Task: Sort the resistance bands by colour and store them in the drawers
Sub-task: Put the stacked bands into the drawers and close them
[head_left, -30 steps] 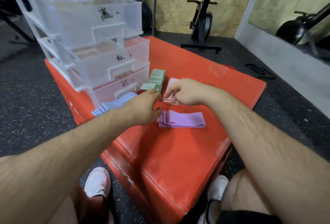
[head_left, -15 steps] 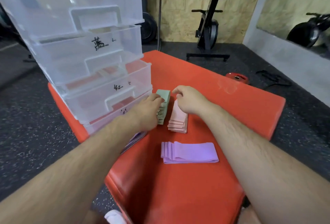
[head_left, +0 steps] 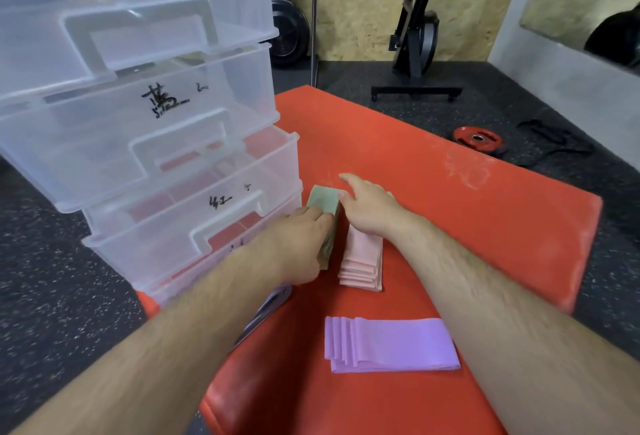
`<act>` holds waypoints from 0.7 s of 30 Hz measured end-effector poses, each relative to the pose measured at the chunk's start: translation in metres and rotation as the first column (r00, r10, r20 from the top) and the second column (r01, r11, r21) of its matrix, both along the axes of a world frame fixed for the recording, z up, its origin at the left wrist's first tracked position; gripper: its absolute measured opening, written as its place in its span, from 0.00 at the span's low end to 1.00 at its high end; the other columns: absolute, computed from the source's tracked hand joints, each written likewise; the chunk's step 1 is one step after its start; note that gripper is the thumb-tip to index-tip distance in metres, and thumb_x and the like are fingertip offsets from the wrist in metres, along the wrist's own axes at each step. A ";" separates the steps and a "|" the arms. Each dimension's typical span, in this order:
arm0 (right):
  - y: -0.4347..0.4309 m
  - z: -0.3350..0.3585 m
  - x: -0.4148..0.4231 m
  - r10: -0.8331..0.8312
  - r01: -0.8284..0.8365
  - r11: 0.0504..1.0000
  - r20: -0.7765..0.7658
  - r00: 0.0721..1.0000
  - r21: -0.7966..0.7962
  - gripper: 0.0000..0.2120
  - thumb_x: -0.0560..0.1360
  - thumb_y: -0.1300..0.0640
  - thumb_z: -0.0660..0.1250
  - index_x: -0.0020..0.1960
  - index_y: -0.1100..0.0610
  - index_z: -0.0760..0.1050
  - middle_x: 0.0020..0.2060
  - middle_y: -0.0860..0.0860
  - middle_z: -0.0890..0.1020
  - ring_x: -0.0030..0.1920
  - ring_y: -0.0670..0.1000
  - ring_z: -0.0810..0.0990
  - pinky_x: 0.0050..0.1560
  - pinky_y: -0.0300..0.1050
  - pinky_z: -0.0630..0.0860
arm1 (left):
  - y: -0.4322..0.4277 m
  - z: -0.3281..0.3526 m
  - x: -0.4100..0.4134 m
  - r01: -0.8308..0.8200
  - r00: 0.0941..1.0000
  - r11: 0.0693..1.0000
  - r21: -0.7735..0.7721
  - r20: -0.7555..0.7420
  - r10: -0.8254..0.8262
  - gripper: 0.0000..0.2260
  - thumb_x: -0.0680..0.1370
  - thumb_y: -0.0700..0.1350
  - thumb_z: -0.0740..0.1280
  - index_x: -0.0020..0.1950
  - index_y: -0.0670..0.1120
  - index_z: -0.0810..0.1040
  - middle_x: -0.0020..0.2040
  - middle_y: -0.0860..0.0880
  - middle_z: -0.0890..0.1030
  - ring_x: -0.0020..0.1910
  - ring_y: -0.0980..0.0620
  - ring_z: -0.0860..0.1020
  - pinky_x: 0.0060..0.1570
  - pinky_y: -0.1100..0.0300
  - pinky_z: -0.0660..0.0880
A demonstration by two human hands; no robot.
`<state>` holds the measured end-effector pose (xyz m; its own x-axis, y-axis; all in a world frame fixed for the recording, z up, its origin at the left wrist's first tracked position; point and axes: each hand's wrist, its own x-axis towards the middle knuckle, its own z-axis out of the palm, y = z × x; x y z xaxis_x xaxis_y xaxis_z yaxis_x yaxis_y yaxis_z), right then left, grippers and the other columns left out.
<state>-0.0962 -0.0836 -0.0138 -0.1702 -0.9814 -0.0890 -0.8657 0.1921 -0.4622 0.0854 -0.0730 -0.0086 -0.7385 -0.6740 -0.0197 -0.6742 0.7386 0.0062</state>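
A stack of green bands (head_left: pixel 323 199) lies on the red mat (head_left: pixel 450 199) beside the clear plastic drawer unit (head_left: pixel 138 143). My left hand (head_left: pixel 298 244) grips the stack's near end, fingers curled over it. My right hand (head_left: pixel 367 206) touches the stack's far right side with straight fingers. A pink stack (head_left: pixel 362 261) lies just right of the green one, partly under my right wrist. A purple stack (head_left: pixel 391 344) lies nearer to me. Blue bands (head_left: pixel 273 299) peek out from under my left forearm.
The drawer unit has labelled fronts; the third drawer (head_left: pixel 194 216) is pulled out a little. On the dark floor beyond the mat lie a red weight plate (head_left: pixel 478 138) and black straps (head_left: pixel 550 140). An exercise machine (head_left: pixel 415 43) stands at the back wall.
Both hands have moved away from me, from the pink and purple stacks to the green stack. My left hand has taken hold of its near end.
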 end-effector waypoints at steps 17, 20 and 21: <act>-0.001 -0.006 0.013 -0.066 0.060 0.998 0.218 0.974 0.034 0.27 0.59 0.36 0.69 0.54 0.45 0.70 0.47 0.45 0.80 0.55 0.54 0.76 0.49 0.47 0.69 | 0.009 -0.013 0.021 -0.031 0.994 0.996 0.087 -0.105 0.040 0.26 0.71 0.59 0.72 0.62 0.47 0.70 0.65 0.49 0.66 0.64 0.47 0.67 0.63 0.48 0.71; 0.000 0.001 0.017 -0.050 0.054 0.999 0.259 0.965 -0.006 0.36 0.56 0.37 0.70 0.62 0.48 0.71 0.50 0.45 0.81 0.55 0.52 0.78 0.51 0.48 0.75 | 0.013 -0.011 0.020 -0.075 0.982 0.994 0.079 -0.165 0.087 0.27 0.71 0.71 0.60 0.55 0.49 0.72 0.57 0.51 0.70 0.59 0.49 0.70 0.60 0.51 0.72; 0.000 0.003 0.018 -0.039 0.048 0.999 0.283 0.958 -0.025 0.36 0.57 0.39 0.72 0.62 0.50 0.73 0.50 0.46 0.82 0.52 0.51 0.79 0.51 0.49 0.78 | 0.015 -0.010 0.020 -0.091 0.974 0.993 0.077 -0.201 0.105 0.27 0.72 0.71 0.57 0.53 0.50 0.72 0.55 0.52 0.71 0.57 0.49 0.71 0.60 0.53 0.72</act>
